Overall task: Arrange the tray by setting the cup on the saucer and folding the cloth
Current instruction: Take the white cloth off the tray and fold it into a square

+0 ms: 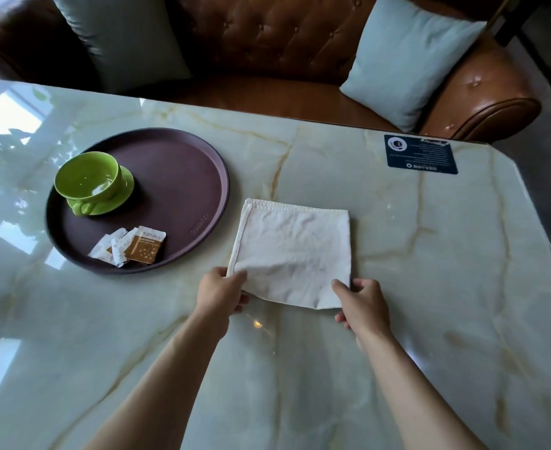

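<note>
A white cloth [292, 251] lies folded into a rough square on the marble table, right of the tray. My left hand [224, 292] pinches its near left corner, thumb on top. My right hand [360, 302] pinches its near right corner, which is lifted a little off the table. On the round brown tray [199, 203] a green cup [87, 177] stands on a green saucer [123, 196] at the tray's left side.
Several sugar and tea sachets [131, 248] lie at the tray's near edge. A dark blue card [420, 154] is stuck near the table's far right corner. Behind the table stands a brown leather sofa [267, 37] with pale cushions [407, 60].
</note>
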